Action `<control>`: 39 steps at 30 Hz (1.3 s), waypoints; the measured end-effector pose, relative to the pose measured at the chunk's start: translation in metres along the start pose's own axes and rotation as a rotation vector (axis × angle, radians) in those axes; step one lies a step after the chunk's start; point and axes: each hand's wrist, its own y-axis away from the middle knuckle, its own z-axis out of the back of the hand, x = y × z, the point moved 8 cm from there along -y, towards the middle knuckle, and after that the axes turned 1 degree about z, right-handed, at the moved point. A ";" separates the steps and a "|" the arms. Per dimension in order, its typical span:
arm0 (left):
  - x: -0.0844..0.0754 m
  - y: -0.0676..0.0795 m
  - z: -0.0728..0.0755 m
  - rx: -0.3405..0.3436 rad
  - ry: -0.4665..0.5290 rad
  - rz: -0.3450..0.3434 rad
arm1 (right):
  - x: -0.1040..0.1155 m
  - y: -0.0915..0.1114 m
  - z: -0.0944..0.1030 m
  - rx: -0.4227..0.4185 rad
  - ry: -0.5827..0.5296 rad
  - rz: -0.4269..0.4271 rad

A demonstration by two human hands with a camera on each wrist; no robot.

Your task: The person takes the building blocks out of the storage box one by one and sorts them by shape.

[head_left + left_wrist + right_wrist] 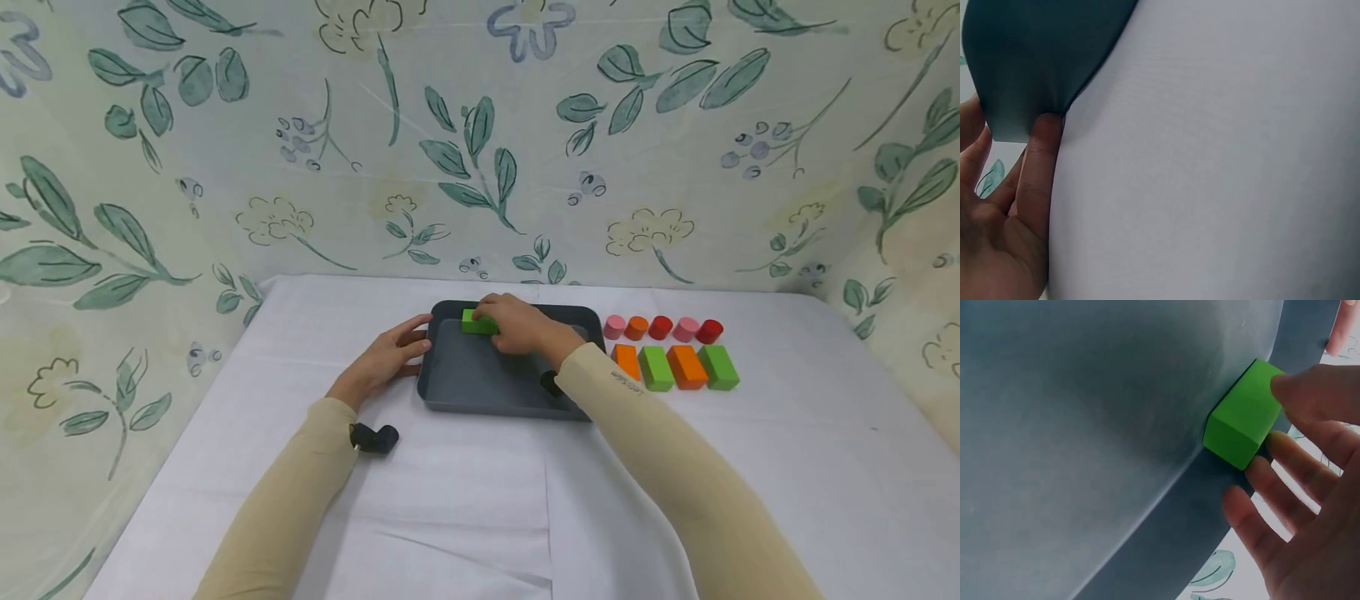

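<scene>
A dark grey rectangular tray (480, 379) lies on the white-covered table. Inside it, by the far left corner, sits a green rectangular block (469, 322). My right hand (522, 325) reaches over the tray and pinches this block; in the right wrist view the thumb presses its near upper edge and the index finger goes behind it. The other fingers of that hand spread along the tray's rim. At the tray's left side, my left hand (381, 360) touches the outer wall with fairly straight fingers, and the left wrist view shows its fingertips against the tray's edge (1022, 81).
Right of the tray stands a row of small cylinders in pink, orange and red (661, 327). In front of them lies a row of orange and green blocks (657, 369), the leftmost close to the tray and the right forearm. Leaf-patterned cloth (480, 192) hangs behind the table.
</scene>
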 end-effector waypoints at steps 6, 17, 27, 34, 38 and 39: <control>0.000 0.001 -0.001 0.007 0.002 -0.003 | 0.002 -0.002 -0.004 0.005 -0.064 -0.018; 0.002 0.001 -0.003 0.016 -0.003 -0.008 | 0.000 -0.011 -0.017 0.014 -0.195 -0.040; -0.002 0.001 -0.002 0.011 -0.003 -0.005 | -0.002 -0.014 -0.014 0.011 -0.204 -0.064; -0.003 0.003 0.000 0.009 -0.004 -0.009 | -0.002 -0.012 -0.012 0.019 -0.230 -0.060; -0.003 0.003 0.000 0.013 -0.004 -0.014 | -0.002 -0.010 -0.006 -0.002 -0.244 -0.052; -0.003 0.004 0.000 0.014 -0.002 -0.015 | -0.002 -0.009 -0.004 -0.007 -0.243 -0.050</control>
